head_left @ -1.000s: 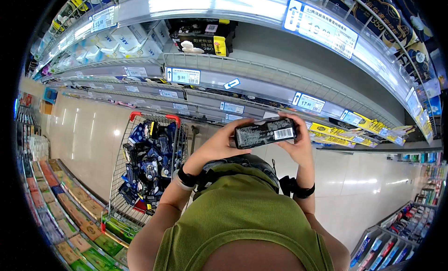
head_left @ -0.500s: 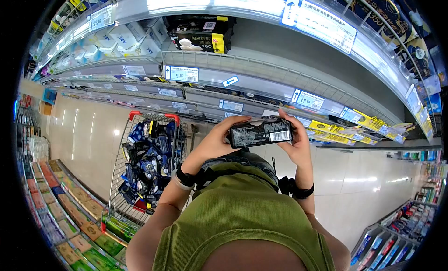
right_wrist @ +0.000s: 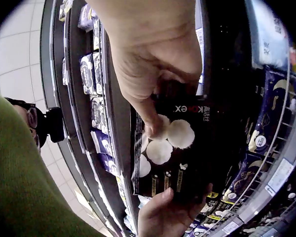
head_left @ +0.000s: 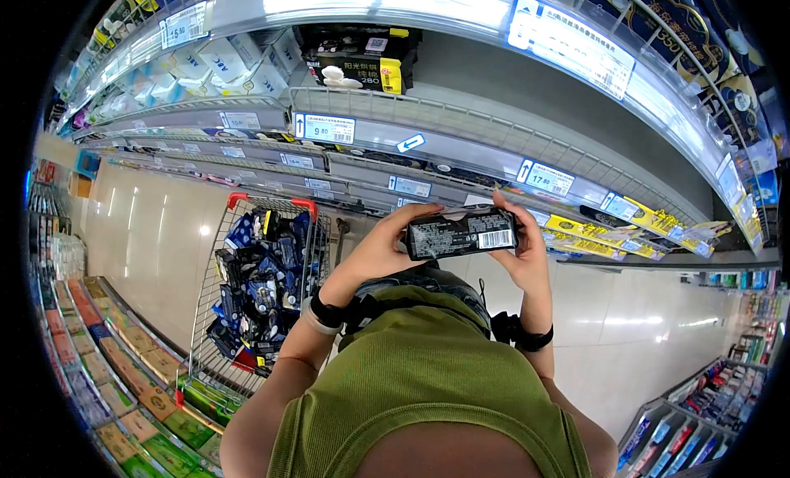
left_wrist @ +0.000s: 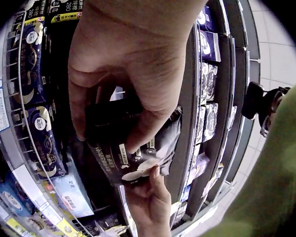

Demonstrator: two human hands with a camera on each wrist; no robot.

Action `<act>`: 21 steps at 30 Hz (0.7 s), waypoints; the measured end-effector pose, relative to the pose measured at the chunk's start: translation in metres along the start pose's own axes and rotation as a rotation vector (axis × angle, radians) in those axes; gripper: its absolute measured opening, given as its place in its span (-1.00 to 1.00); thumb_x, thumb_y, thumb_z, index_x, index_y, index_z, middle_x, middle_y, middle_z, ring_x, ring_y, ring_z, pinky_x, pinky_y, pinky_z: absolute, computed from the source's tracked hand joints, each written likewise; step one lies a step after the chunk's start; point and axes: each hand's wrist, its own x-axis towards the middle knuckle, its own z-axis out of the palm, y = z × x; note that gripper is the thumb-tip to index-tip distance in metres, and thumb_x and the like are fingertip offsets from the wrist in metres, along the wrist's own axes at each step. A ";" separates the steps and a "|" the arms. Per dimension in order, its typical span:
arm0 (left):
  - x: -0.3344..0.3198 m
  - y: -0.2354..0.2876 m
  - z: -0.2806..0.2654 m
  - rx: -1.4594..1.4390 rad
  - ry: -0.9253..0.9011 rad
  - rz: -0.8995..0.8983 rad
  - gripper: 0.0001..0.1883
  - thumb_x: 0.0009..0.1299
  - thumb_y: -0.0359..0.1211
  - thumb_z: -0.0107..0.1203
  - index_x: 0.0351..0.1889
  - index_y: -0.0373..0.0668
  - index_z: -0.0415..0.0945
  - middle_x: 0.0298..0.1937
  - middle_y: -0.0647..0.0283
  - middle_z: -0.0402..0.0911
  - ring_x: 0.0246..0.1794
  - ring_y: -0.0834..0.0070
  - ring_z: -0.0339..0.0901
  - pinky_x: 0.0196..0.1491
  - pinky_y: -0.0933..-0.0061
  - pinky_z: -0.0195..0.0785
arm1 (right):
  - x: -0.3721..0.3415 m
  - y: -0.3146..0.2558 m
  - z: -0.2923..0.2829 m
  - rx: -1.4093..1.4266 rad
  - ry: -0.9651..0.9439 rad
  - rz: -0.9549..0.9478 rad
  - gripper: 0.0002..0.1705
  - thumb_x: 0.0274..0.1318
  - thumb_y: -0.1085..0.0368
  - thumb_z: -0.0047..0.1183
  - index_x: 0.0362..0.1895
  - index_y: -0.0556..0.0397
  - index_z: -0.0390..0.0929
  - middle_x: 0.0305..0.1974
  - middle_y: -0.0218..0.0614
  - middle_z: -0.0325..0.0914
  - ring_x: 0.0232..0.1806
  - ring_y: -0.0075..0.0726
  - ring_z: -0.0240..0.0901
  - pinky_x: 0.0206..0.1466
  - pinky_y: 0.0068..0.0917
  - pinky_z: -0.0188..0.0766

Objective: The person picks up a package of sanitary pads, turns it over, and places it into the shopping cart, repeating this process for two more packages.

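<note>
In the head view, both hands hold a black pack of sanitary pads (head_left: 461,233) in front of the waist, its barcode side facing up. My left hand (head_left: 380,249) grips the left end and my right hand (head_left: 528,251) the right end, thumbs on the near side. White cotton bolls and "Kotex" lettering are printed on the pack's broad face (right_wrist: 187,148) in the right wrist view. There the left hand (right_wrist: 168,212) supports the opposite end. Seen from the left wrist, the fingers and thumb of that hand spread across the pack (left_wrist: 106,155).
A shopping cart (head_left: 197,313) heaped with dark blue and black packs stands at the left. Ahead runs a shelf unit with price tags (head_left: 325,130) and another black pack (head_left: 358,62). Low displays of boxes (head_left: 148,346) curve along the lower left.
The pack has tilted slightly, so more of its folded upper edge shows and the barcode sits a little further left. Both hands keep their grip; the last half second shows almost no movement.
</note>
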 end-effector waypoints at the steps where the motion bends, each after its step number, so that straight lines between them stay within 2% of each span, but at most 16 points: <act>1: 0.000 -0.001 0.000 0.000 0.001 0.000 -0.35 -0.12 -0.46 0.17 0.02 -0.22 0.19 -0.02 0.18 0.26 0.00 0.43 0.24 -0.02 0.48 0.15 | 0.000 -0.001 0.000 0.000 -0.001 0.000 -0.31 -0.38 0.59 0.06 -0.01 0.12 0.13 0.07 -0.05 0.11 0.06 -0.29 0.12 0.05 -0.49 0.09; 19: -0.002 -0.005 -0.003 0.088 0.022 0.020 -0.36 -0.09 -0.42 0.16 0.02 -0.20 0.19 -0.02 0.17 0.28 -0.03 0.40 0.28 -0.09 0.48 0.23 | 0.004 -0.002 0.004 -0.049 -0.023 0.019 -0.25 -0.42 0.59 0.07 0.02 0.08 0.08 0.02 -0.10 0.17 0.08 -0.24 0.09 0.10 -0.43 0.02; 21: -0.004 -0.007 -0.003 0.026 0.069 -0.033 -0.37 -0.07 -0.42 0.17 0.02 -0.19 0.18 -0.04 0.18 0.30 -0.07 0.44 0.31 -0.12 0.50 0.24 | 0.004 -0.003 0.005 -0.031 0.042 0.056 -0.33 -0.37 0.50 0.11 -0.02 0.09 0.17 0.01 -0.16 0.19 0.07 -0.22 0.11 0.09 -0.43 0.02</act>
